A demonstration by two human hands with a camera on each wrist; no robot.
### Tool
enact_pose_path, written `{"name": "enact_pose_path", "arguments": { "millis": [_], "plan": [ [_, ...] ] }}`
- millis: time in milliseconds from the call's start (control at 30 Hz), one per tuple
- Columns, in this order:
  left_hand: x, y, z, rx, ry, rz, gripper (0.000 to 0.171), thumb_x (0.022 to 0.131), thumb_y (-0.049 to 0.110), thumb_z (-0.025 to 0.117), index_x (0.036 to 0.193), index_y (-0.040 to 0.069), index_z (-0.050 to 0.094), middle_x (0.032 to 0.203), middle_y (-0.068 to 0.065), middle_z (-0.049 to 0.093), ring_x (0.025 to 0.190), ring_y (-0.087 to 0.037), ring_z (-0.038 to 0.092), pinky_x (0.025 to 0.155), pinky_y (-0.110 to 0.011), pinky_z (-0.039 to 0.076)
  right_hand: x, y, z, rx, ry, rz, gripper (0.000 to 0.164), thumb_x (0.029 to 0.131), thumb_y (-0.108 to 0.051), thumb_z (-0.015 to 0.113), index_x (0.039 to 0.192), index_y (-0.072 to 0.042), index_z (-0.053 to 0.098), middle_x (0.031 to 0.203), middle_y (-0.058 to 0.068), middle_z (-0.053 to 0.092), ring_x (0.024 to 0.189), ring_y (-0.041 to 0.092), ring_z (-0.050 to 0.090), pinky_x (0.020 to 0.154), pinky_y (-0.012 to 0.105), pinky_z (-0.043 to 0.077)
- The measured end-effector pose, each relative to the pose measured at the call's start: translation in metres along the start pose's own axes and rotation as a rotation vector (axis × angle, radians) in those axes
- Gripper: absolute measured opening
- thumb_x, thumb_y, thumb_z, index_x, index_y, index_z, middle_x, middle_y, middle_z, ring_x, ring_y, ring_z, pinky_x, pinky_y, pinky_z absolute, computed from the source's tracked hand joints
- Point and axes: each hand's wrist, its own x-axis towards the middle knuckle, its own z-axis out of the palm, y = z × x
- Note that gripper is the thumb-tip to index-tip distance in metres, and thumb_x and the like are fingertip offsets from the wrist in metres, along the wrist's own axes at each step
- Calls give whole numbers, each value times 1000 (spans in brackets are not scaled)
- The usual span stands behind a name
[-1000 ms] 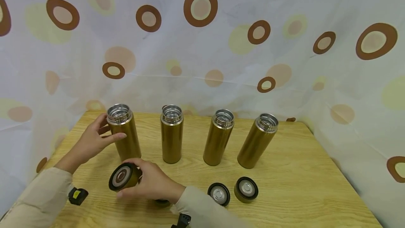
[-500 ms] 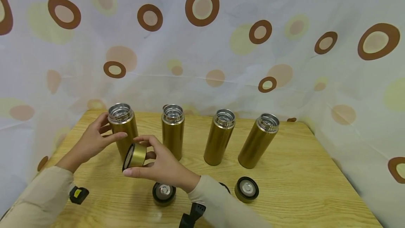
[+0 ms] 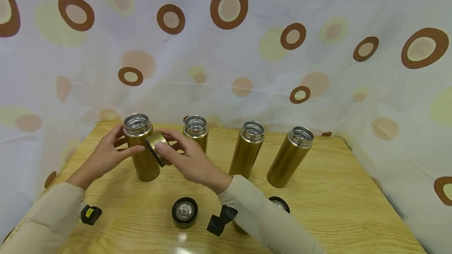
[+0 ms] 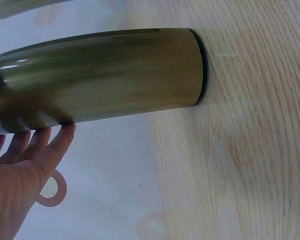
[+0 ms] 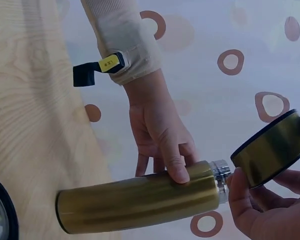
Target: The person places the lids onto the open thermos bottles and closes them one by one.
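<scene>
The leftmost gold thermos bottle [image 3: 145, 167] stands upright and uncapped on the table, its steel neck bare. My left hand [image 3: 106, 156] holds it high on the body, thumb at the front and fingers round the far side; the left wrist view shows the fingertips [image 4: 65, 127] against it. My right hand [image 3: 194, 164] grips a gold lid [image 3: 154, 140] with a black rim between thumb and fingers. The lid is tilted on its side, right of the bottle and a little below its mouth. In the right wrist view the lid [image 5: 272, 150] is close to the threaded neck [image 5: 221, 180].
Three more uncapped gold bottles stand in a row to the right: one [image 3: 202, 141] partly behind my right hand, another [image 3: 245, 154] and the last [image 3: 289, 160]. A lid [image 3: 184, 211] lies upside down in front; two others, including one lid [image 3: 279, 202], are partly covered by my right sleeve.
My right hand has lifted the lid from low in front up beside the left bottle's upper body, turning it so its underside faces away from the head camera. The left hand keeps its hold.
</scene>
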Motion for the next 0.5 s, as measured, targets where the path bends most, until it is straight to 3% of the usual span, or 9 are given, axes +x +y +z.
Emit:
{"name": "enact_pose_path", "arguments": {
  "millis": [200,500],
  "plan": [
    [0,2,-2,-8,-6,8,80,91,24,68,153,11,18,148,-25,31,130,-56,33,94,-64,41,14,-22,-13,-169,16,-37,52,96,-27,58,145,-17,41,136,3,48,105,14,57,79,23,53],
    [0,4,-1,-13,-18,12,80,91,24,68,153,12,19,147,-23,33,130,-55,33,94,-62,43,38,-41,-26,-442,48,-124,56,93,-29,64,142,-12,43,131,3,54,103,12,56,79,18,49]
  ]
}}
